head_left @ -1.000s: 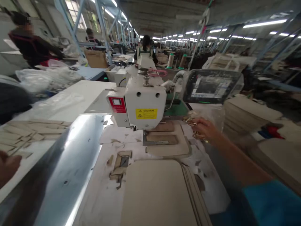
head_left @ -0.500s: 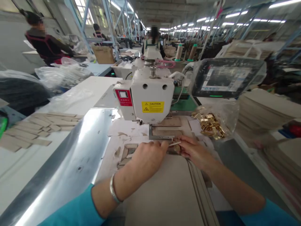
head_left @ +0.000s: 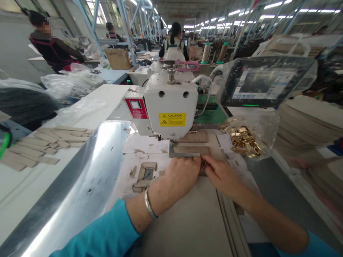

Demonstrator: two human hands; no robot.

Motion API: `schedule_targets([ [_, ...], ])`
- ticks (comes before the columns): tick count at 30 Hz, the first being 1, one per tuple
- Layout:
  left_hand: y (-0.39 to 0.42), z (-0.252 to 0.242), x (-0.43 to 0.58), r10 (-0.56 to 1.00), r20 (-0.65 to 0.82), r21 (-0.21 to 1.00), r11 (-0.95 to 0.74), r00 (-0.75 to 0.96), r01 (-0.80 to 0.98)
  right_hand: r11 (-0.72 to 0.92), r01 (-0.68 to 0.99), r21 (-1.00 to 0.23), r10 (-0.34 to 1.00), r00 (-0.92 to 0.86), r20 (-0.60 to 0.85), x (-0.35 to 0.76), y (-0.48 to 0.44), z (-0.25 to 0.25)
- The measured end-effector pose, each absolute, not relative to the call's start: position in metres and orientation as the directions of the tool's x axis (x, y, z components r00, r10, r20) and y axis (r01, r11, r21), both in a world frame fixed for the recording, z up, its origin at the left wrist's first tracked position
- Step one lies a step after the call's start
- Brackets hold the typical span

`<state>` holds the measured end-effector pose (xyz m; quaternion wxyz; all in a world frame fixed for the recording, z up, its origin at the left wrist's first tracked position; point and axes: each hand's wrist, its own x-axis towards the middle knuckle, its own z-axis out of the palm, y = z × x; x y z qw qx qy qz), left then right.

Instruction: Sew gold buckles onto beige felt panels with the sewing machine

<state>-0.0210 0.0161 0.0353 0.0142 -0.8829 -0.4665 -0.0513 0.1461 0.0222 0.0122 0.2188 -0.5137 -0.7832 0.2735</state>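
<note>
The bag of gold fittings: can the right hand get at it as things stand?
Probably yes. The bag lies just ahead of the right hand, and nothing seems to stand between them. However, that hand is now close to the left hand at a small metal part, so it would likely have to leave that first.

My left hand (head_left: 180, 180) has come in from the edge of view and now almost meets my right hand (head_left: 222, 176), both closed in over the small gold fitting (head_left: 204, 164)
</note>
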Motion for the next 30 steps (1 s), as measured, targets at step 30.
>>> schedule_targets([
  [30, 0.043, -0.012, -0.014, 0.856, 0.162, 0.073, -0.507, 0.491, 0.859, -0.279, 0.519, -0.808, 0.869, -0.221, -0.443, 0.196, 0.115, 0.018],
])
